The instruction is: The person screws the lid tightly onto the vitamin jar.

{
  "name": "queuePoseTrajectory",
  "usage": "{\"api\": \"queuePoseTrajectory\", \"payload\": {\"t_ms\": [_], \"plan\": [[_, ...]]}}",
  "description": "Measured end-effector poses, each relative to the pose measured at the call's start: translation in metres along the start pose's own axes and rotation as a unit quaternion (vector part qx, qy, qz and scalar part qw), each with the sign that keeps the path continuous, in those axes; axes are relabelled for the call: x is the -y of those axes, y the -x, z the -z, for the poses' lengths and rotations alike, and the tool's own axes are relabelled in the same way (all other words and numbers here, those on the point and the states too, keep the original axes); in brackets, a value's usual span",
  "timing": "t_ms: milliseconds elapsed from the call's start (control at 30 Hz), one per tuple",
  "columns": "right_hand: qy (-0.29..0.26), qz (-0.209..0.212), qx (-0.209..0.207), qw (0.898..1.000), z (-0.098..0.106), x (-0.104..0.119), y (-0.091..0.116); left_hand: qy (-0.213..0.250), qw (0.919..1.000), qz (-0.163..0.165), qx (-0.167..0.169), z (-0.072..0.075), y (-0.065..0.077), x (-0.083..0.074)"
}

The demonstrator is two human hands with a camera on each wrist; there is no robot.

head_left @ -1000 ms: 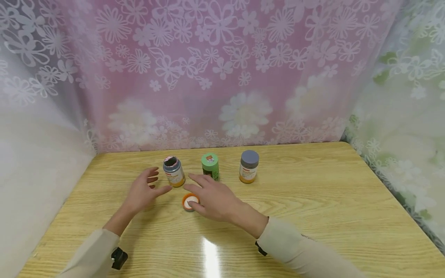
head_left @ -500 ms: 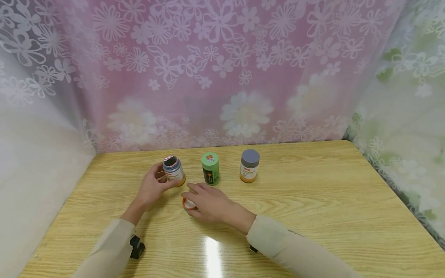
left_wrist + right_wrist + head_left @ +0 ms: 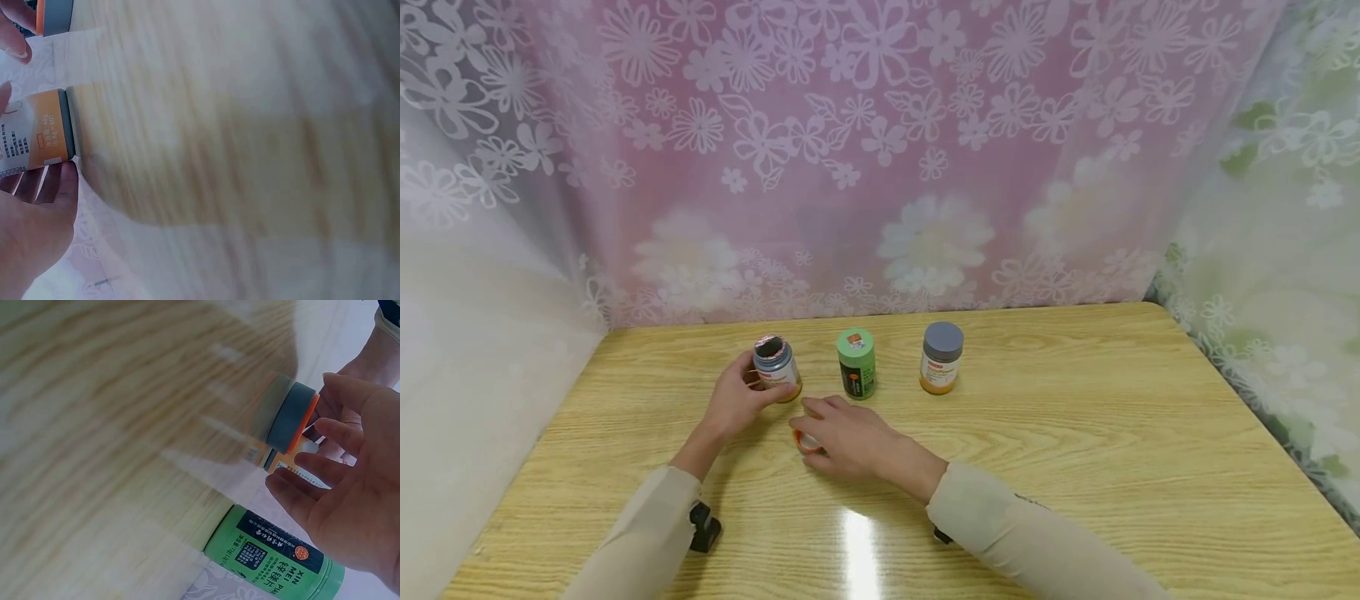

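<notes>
An uncapped jar (image 3: 777, 367) with a white and orange label stands at the left, foil remnants round its mouth. My left hand (image 3: 733, 407) grips it from the left, thumb across the front and fingers behind; the left wrist view has the fingers at the jar's base (image 3: 49, 128). Just nearer lies its grey screw lid (image 3: 806, 442), orange inner rim facing up. My right hand (image 3: 853, 437) reaches over the lid from the right and partly covers it. In the right wrist view, thumb and fingers are spread on either side of the lid (image 3: 292, 419), with gaps showing.
Right of the uncapped jar stands a green canister (image 3: 857, 367) with its lid on. Farther right is a second jar (image 3: 942, 360), closed with a grey lid. A flower-patterned curtain (image 3: 880, 167) hangs behind the wooden table (image 3: 1075, 433).
My left hand has moved right and taken hold of the uncapped jar. My right hand has come down nearer the lid, uncovering more of the green canister.
</notes>
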State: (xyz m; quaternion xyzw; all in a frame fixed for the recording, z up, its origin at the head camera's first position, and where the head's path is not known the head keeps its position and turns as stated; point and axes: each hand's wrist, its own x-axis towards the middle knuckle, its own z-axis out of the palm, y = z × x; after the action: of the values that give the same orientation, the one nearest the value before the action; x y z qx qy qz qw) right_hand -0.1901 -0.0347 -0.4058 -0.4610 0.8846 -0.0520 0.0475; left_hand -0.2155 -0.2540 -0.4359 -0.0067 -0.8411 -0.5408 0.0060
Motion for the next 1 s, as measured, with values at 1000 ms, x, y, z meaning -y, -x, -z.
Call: {"api": "queuePoseTrajectory", "payload": {"t_ms": [1000], "plan": [[0.055, 0.057, 0.035, 0.996, 0.006, 0.001, -0.02, -0.022, 0.9996, 0.016, 0.001, 0.002, -0.003, -0.003]]}}
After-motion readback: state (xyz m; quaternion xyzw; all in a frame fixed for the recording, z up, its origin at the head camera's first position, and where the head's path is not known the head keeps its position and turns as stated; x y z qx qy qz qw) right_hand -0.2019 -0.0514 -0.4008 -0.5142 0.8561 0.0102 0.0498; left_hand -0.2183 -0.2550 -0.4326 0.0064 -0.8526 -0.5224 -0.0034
